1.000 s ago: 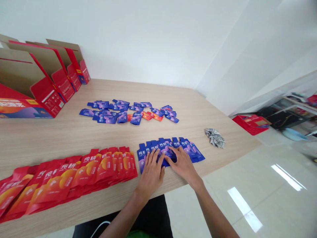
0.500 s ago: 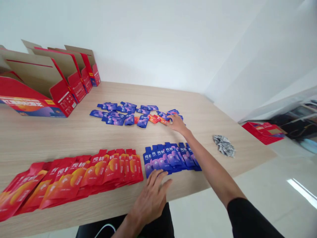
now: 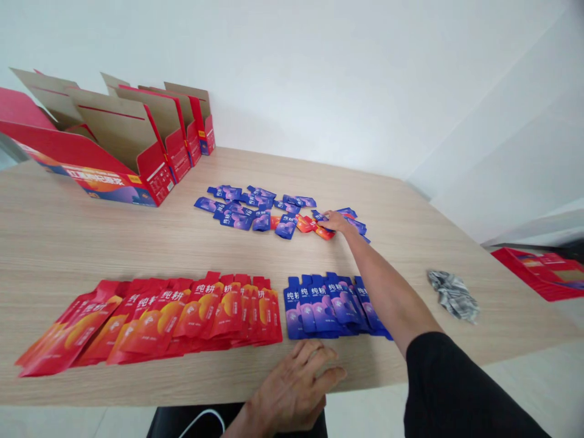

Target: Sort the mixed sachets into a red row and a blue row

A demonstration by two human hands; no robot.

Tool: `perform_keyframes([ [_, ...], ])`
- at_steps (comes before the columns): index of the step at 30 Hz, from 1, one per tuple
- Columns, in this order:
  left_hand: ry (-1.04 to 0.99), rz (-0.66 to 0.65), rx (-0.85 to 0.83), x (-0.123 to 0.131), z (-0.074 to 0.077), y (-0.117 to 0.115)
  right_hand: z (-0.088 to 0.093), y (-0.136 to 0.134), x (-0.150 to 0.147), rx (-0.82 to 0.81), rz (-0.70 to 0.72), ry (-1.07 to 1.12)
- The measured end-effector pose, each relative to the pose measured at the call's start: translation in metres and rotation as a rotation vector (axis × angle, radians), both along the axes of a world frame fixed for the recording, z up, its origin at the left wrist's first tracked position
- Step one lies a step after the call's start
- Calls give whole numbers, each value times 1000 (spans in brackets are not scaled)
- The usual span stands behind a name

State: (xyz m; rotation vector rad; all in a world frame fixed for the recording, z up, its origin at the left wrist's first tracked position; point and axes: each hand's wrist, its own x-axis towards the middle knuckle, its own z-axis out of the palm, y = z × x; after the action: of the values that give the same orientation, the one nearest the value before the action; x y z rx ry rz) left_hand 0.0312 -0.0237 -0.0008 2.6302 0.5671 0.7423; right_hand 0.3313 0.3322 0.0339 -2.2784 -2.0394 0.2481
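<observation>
My right hand point(image 3: 335, 221) reaches across to the scattered group in the middle of the table, its fingers closed at a small blue pouch point(image 3: 318, 215) beside a red-orange pouch point(image 3: 325, 233). The fingertips are partly hidden. My left hand point(image 3: 298, 383) hovers over or rests at the table's front edge, fingers loosely bent and apart, with nothing in it. Just beyond it lies an overlapping row of blue pouches point(image 3: 314, 307), partly covered by my right forearm. To the left of that runs a longer overlapping row of red pouches point(image 3: 201, 313).
Several open red cartons point(image 3: 155, 170) stand with flaps up at the back left, near the wall. More blue pouches point(image 3: 235, 220) lie scattered mid-table. A crumpled grey-and-white cloth point(image 3: 453, 295) is at the right. Beyond the table's right edge sits a red box point(image 3: 542, 271).
The view has turned left, so everything sits farther right in the picture. My right hand stays at the same scattered pouches. My left hand has drawn back slightly from the blue row.
</observation>
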Motion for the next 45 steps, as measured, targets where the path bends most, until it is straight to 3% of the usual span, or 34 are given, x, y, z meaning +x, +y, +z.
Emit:
perform_keyframes([
  [5,-40,-12,-35,0,1,1,6,-15,3,-41,-37,137],
  [10,-86,-16,-63,-1,4,2,22,-61,19,3,-22,265],
  [13,-119,-2,-54,-2,4,3,28,-116,33,81,-54,342],
  [16,-142,16,-48,-3,3,4,23,-188,39,198,-135,381],
  [20,-155,21,-61,-5,3,4,6,-274,21,281,-236,284],
  [23,-143,26,-86,-5,4,4,-4,-306,-2,253,-320,175],
  [27,-140,29,-85,-5,5,3,-13,-314,-20,199,-376,82],
  [32,-154,35,-69,-6,4,3,-19,-313,-20,151,-343,45],
  [41,-178,37,-65,-5,4,2,-12,-318,-17,105,-298,63],
  [45,-176,37,-75,-7,4,3,-3,-298,-15,198,-223,45],
])
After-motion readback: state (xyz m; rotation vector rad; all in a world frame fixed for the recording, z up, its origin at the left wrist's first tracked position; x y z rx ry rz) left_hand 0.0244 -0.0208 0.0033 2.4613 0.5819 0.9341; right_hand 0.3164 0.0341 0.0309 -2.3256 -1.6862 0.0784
